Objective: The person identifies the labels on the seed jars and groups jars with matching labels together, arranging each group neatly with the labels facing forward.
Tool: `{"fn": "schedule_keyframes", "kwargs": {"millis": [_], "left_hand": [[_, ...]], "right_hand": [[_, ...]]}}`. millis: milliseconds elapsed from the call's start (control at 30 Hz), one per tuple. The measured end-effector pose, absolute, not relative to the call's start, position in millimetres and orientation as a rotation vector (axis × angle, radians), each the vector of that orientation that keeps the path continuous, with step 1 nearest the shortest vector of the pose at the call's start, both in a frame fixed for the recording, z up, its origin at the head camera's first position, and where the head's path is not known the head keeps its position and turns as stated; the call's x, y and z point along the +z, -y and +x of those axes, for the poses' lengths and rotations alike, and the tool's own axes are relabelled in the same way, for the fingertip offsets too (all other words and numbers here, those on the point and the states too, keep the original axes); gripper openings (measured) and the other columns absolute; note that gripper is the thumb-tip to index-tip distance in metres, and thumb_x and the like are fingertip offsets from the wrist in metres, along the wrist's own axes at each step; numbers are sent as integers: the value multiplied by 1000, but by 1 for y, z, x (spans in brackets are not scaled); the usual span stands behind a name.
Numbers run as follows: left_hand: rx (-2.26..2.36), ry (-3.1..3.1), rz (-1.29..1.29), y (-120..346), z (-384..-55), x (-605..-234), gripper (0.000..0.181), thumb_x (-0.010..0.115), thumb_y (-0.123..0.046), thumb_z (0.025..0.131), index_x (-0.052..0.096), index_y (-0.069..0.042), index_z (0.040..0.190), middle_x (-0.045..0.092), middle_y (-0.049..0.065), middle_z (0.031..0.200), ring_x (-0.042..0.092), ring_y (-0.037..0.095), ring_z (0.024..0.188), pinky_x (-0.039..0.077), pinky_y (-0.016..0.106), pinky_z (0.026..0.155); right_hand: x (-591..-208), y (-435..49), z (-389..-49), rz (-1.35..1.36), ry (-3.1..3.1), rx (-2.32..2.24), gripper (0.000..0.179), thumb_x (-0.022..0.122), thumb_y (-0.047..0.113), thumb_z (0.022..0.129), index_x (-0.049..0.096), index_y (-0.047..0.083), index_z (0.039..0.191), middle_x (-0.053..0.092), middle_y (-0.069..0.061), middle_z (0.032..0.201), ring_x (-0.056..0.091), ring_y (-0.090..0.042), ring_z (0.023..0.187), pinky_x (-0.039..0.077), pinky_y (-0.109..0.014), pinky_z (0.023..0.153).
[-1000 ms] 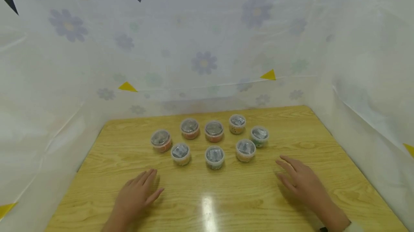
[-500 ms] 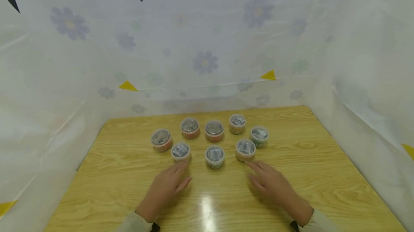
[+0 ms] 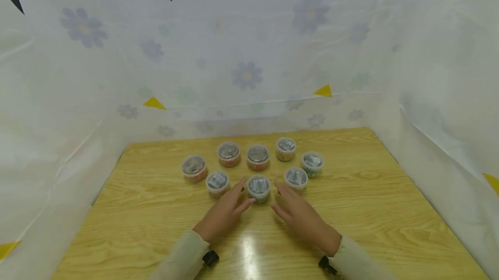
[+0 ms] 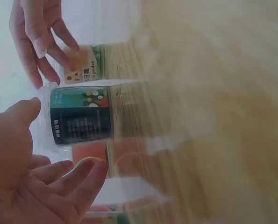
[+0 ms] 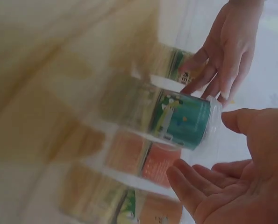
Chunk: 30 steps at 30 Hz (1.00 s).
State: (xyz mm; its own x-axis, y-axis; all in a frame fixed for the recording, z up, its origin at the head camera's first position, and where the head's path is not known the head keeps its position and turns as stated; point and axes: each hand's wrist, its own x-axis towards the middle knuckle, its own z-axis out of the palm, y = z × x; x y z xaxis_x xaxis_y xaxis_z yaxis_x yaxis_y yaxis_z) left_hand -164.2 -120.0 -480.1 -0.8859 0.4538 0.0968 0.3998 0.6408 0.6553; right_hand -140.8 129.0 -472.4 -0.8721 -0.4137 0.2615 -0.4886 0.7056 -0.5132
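Observation:
At the front middle of the group stands a small round tub [image 3: 259, 186] with a clear lid and a silvery packet under it. The left wrist view shows the tub's label [image 4: 80, 116] as dark below and teal above. My left hand [image 3: 223, 212] flanks its left side, thumb and fingers spread apart. On the other side, my right hand [image 3: 303, 216] stands with straight fingers, near the tub at front right [image 3: 296, 177]. Left of my left hand sits another lidded tub [image 3: 217, 182]. The hands face each other with the middle tub between them.
Behind stand three reddish tubs, at left [image 3: 193, 167], centre left [image 3: 228, 153] and centre [image 3: 258, 156], with an orange-labelled tub [image 3: 286, 148] and a green-labelled tub [image 3: 312, 164] to the right. Flower-patterned sheeting [image 3: 246, 76] encloses the wooden table [image 3: 128, 210].
Both hands have moved inward and forward from the table's two sides, past the front left and front right tubs, to either side of the front middle tub. The tubs stay in place.

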Motion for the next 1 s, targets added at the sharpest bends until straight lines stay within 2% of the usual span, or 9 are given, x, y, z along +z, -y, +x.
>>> {"fn": "schedule_keyframes", "kwargs": {"millis": [100,200,367,600,767,900,1000], "left_hand": [[1206,-2681,740,116,-172,-484,75,46,-49,94,13,-12,150,31,5,147,35,18,130,32,41,104],[1303,-2599,765,113,-177,-487,72,48,-45,94,14,-15,150,30,3,148,36,18,129,33,39,104],[1434,-2519,801,108,-179,-487,65,52,-38,94,21,-19,148,39,-2,142,43,17,124,40,36,99],[1542,-2514,765,102,-173,-482,57,56,-36,92,33,-20,142,49,-4,132,49,17,117,46,32,91],[1680,-2472,700,98,-161,-466,54,60,-33,90,39,-17,138,52,-2,125,52,19,111,46,34,90],[1784,-2431,708,93,-149,-441,53,61,-23,91,40,-10,137,51,6,126,52,26,111,47,37,89],[1834,-2405,728,90,-140,-424,53,61,-16,91,39,-4,138,49,12,128,51,29,111,48,38,88]], "right_hand": [[-475,-121,-146,709,2760,1040,64,58,33,93,30,8,145,43,-9,139,51,-22,117,42,-39,96],[-478,-115,-150,701,2737,1169,65,59,33,92,30,8,145,43,-7,139,50,-22,117,43,-38,95],[-479,-108,-151,648,2761,1271,69,60,36,90,30,6,145,43,-5,139,49,-20,118,44,-35,94],[-478,-104,-148,606,2716,1369,70,64,31,88,30,4,144,46,-7,134,52,-18,112,46,-34,91],[-470,-103,-142,598,2625,1452,70,67,26,86,32,7,144,45,-3,131,52,-16,110,47,-32,89],[-459,-103,-137,602,2554,1505,69,68,26,85,33,14,143,44,1,131,51,-15,110,48,-33,88],[-449,-103,-135,599,2532,1496,73,69,29,84,31,16,145,43,-1,131,50,-16,110,48,-35,88]]}}
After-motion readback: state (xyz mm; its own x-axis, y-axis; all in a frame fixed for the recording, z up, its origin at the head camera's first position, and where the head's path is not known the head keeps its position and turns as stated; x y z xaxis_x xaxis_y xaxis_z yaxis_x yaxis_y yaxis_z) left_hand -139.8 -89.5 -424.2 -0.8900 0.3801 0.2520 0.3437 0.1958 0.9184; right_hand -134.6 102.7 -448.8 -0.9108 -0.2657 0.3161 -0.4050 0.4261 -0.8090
